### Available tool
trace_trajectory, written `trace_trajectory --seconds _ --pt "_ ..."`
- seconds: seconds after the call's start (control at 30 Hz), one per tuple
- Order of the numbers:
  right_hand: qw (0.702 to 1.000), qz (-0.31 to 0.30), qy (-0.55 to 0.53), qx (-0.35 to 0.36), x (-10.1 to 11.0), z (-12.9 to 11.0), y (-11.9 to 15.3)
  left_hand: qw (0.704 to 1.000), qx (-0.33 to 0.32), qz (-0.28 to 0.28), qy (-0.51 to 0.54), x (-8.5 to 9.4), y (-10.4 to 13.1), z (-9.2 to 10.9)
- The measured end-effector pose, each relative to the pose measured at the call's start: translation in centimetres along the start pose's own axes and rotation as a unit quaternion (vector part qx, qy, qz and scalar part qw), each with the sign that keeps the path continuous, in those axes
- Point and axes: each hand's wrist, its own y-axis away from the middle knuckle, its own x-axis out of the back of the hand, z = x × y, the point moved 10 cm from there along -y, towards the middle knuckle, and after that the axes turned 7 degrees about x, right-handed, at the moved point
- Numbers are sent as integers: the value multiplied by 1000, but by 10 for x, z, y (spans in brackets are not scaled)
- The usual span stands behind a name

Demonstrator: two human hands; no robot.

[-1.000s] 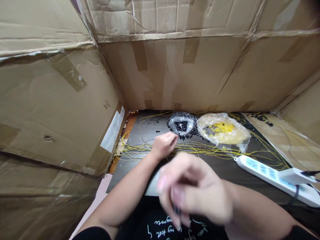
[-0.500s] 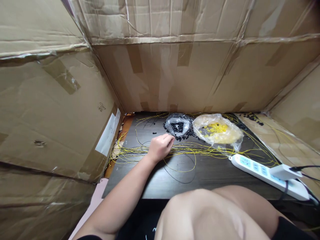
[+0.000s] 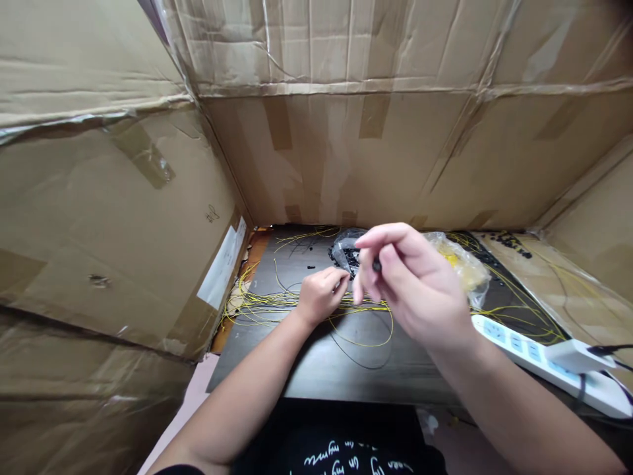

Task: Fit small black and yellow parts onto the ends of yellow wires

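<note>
My left hand (image 3: 320, 295) rests over the bundle of yellow and black wires (image 3: 274, 300), its thumb and fingers pinched together. What sits in that pinch, if anything, is too small to make out. Raised nearer the camera, my right hand (image 3: 420, 287) pinches a small black piece (image 3: 377, 264) between thumb and fingers. Behind the hands lies a clear plastic bag (image 3: 343, 245) with small black pieces in and around it, partly hidden by my right hand. A second clear bag (image 3: 475, 277) with yellow pieces is mostly covered by the same hand.
A white power strip (image 3: 514, 346) with a plugged-in white adapter (image 3: 576, 356) lies at the right of the dark table (image 3: 326, 369). Cardboard walls (image 3: 316, 165) enclose the table at the back and sides. Loose black pieces (image 3: 512, 244) lie at the far right.
My right hand has swung from close in front of the camera out over the table, with a small black piece in its fingers. My left hand has stayed pinched at nearly the same spot.
</note>
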Motion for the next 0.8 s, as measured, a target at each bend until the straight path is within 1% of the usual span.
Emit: trace_trajectory --seconds 0.03,0.07,0.1,0.13,0.2,0.27,0.3,0.4,0.5,0.67,0.8 --pt "999 33 21 20 13 15 -18 1000 -1 -2 0 1 0 1" --pt "997 58 41 27 26 33 -30 1000 -4 -4 0 1 0 2" --pt "995 76 68 17 38 55 -35 1000 -5 -5 0 2 1 2" --pt "991 92 95 -1 51 78 -35 1000 -6 -4 0 3 1 3" --pt "984 118 130 -34 72 117 -23 1000 -10 4 -2 5 2 4" --pt "978 141 144 -48 85 142 -7 1000 -14 11 -8 6 2 4" --pt "978 141 142 -54 86 151 0 1000 -16 14 -12 6 2 4" --pt "984 116 122 -62 76 160 11 999 -25 18 -27 6 3 6" --pt "986 97 123 -57 66 155 12 998 -34 17 -44 4 3 7" --pt "984 89 148 -45 61 151 15 998 -43 17 -53 1 5 8" --pt "987 89 123 -51 57 156 19 997 -46 22 -50 2 4 9"
